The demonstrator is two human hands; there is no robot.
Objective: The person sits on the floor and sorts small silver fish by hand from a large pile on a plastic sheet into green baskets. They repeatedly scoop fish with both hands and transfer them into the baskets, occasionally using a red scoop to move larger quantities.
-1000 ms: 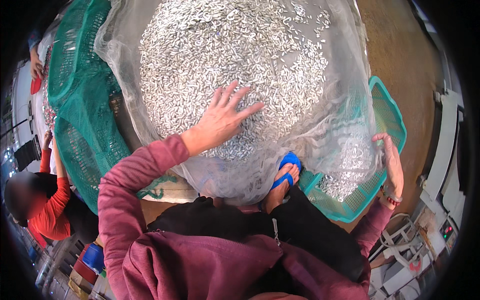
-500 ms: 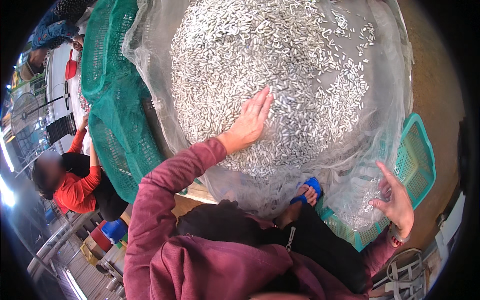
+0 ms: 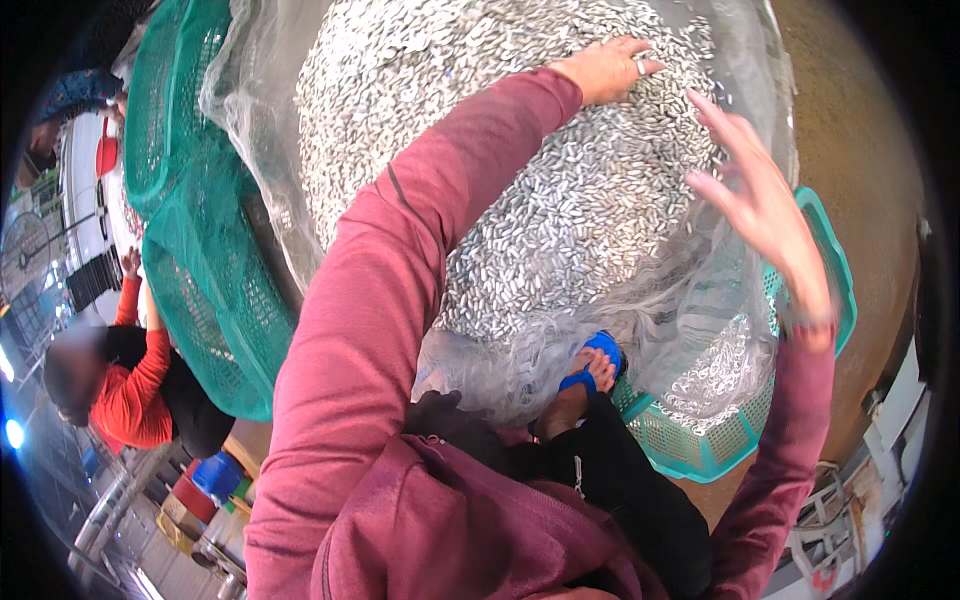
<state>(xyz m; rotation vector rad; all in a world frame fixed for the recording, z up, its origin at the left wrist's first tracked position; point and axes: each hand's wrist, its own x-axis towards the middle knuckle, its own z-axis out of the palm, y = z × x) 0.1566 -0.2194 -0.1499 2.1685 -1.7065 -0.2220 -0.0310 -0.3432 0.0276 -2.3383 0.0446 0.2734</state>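
Observation:
A broad heap of small silvery-white, capsule-like pieces (image 3: 560,240) lies on a sheer white net (image 3: 260,150); what they are made of I cannot tell. My left arm stretches over the heap, and my left hand (image 3: 605,72) rests on its far right part with fingers extended, touching the pieces. My right hand (image 3: 755,195) is held above the heap's right edge, fingers and thumb spread, nothing in it. Below it, thin white hook-shaped pieces (image 3: 710,380) lie on the net in a turquoise plastic basket (image 3: 700,458).
Green baskets draped with dark green netting (image 3: 200,260) stand at the left. Beyond them sits a person in an orange-red top (image 3: 135,400); another person is partly visible farther up. My foot in a blue sandal (image 3: 603,350) is beside the net. Metal frames stand at lower right.
My left hand has moved far and to the right across the heap. My right hand has risen from beside the basket to the heap's right edge. The view has shifted slightly.

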